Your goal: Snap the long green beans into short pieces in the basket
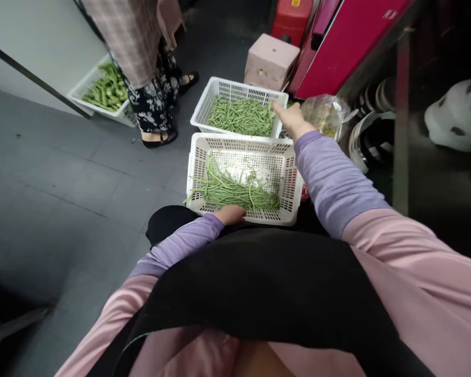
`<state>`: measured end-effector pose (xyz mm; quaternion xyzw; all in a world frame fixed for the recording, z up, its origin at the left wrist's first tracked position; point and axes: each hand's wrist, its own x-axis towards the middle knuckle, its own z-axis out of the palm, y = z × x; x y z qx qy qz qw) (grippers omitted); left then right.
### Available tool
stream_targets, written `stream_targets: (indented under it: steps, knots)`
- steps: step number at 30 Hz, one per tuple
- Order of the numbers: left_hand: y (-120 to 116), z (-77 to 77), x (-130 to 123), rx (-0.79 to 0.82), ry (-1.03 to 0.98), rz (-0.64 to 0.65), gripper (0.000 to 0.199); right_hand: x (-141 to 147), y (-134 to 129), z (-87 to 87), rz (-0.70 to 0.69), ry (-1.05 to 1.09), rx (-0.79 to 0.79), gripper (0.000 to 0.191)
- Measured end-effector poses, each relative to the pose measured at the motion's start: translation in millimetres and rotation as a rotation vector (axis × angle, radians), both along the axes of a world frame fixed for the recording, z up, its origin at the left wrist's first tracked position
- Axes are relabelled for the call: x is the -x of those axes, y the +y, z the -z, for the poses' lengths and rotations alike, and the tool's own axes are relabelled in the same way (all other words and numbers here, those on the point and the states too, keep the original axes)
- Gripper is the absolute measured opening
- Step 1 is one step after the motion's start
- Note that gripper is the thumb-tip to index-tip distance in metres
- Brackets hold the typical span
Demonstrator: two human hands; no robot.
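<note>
A white plastic basket (196,162) stands right in front of me, with long green beans (231,191) heaped along its near side and small scraps on its floor. At its near rim is my left hand (231,214), closed over the edge; its fingertips are partly hidden. Behind it stands a second white basket (204,107), filled with a layer of shorter green bean pieces (241,116). My right hand (293,118) reaches to the right rim of that far basket, fingers stretched out and apart, nothing visible in them. I cannot tell whether it touches the rim.
A person in patterned trousers (153,99) stands at the left, beside a white basket (76,97) of thicker green pods. A pink stool (272,60), a clear plastic bag (325,112) and stacked round containers (371,139) are at the right.
</note>
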<state>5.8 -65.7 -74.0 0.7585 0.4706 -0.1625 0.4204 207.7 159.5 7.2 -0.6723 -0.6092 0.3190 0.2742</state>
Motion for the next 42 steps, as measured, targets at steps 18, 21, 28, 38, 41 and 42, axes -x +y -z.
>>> stream_targets:
  steps: [18,21,28,38,41,42]
  knots:
    - [47,-17.0,4,-0.134,-0.217,-0.63,0.026,29,-143,118.1,-0.28,0.495,0.637,0.031]
    - [50,-26.1,2,0.071,-0.508,-0.917,0.022,27,-147,81.1,-0.304,0.763,0.636,0.033]
    - [46,-40.3,17,-0.045,-0.918,-1.14,0.011,31,-179,44.5,-0.417,0.807,0.608,0.036]
    - [20,-49.9,30,0.055,-0.866,-1.149,0.02,28,-211,31.9,-0.519,0.452,0.619,0.061]
    - [18,-47.2,32,0.145,-0.878,-1.132,0.025,24,-211,41.1,-0.581,0.356,0.579,0.062]
    - [17,-45.0,32,0.142,-0.855,-1.12,0.028,22,-211,43.3,-0.603,0.331,0.564,0.062]
